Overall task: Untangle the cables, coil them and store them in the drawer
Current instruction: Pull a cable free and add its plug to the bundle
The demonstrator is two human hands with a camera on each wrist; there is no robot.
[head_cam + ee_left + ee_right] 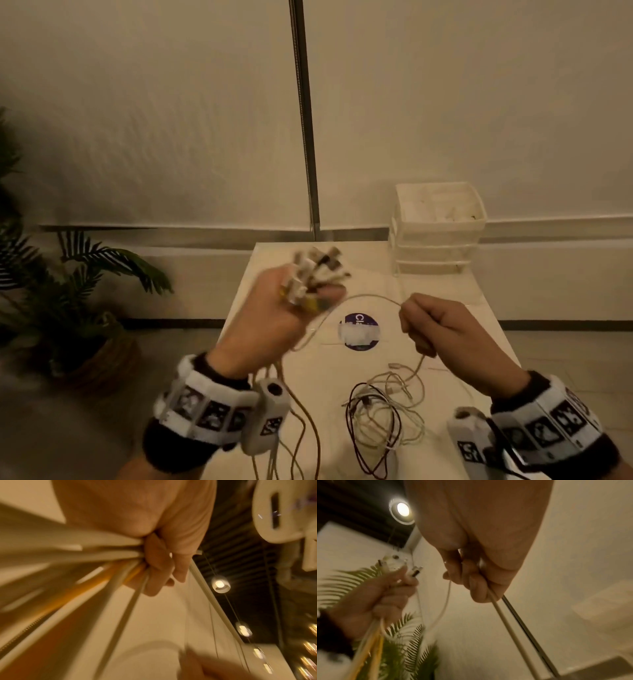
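A: Hands apart. Left hand (270,308) fists a bunch of cable plugs (317,274); right hand (442,325) pinches one white cable (363,297).
B: Table (479,308)?
A: Drawer unit (438,229) at 1 o'clock, cable tangle (380,421) at 6, w/ plant (68,274) at 9.

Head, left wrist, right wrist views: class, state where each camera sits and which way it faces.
Head: looks forward and down at the table; both hands show.
Left wrist: looks up along the left hand, which grips a cable bundle.
Right wrist: looks up along the right hand, which pinches a white cable.
Shared: both wrist views show ceiling lamps.
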